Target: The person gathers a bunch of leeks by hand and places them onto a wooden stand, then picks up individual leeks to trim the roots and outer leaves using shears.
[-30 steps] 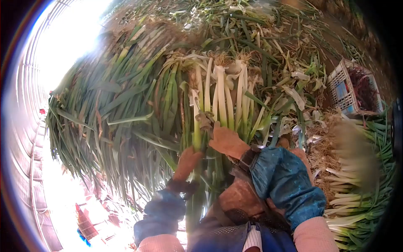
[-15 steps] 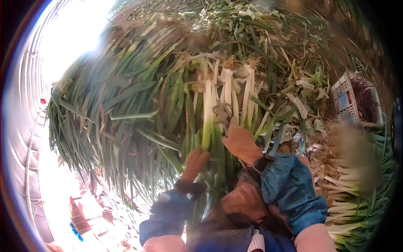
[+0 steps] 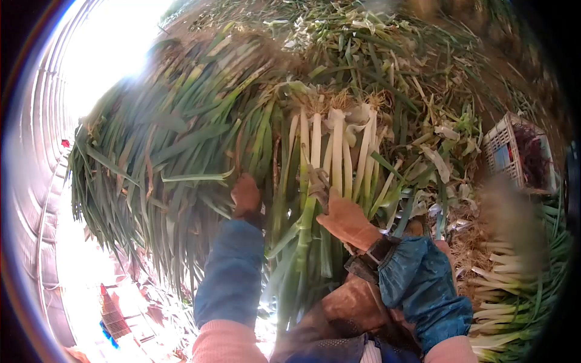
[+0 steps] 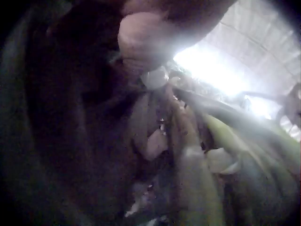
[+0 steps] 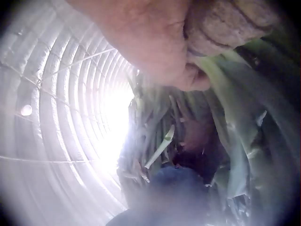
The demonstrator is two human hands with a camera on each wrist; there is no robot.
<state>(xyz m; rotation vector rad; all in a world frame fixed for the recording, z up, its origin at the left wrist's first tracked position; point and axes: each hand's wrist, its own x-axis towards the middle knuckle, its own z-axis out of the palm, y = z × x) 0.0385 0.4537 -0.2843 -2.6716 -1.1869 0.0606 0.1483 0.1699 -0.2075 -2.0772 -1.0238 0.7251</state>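
Observation:
In the head view my right hand [image 3: 348, 224] grips a leek [image 3: 304, 227] around its green part, its white end pointing away from me. The fingertips [image 3: 319, 183] of this hand look wrapped in something grey-brown. Seen from the right wrist, green leaves [image 5: 235, 108] come out from under the curled fingers. Several leeks with white stems and rooty ends [image 3: 337, 136] lie side by side just beyond. My left hand [image 3: 245, 195] is at the heap of leek leaves [image 3: 181, 142] on the left, its fingertips partly hidden; I cannot tell whether it holds a leaf.
A white plastic crate [image 3: 503, 151] with dark reddish contents stands at the right. Below it lies a row of leeks [image 3: 502, 302], roots inward. Loose leaves and trimmings [image 3: 369, 48] cover the ground beyond. A ribbed tunnel wall [image 3: 45, 199] runs along the left.
My left hand has let go of the leek stems in the middle and moved left and forward to the leaf heap. My right hand stays near the white stems.

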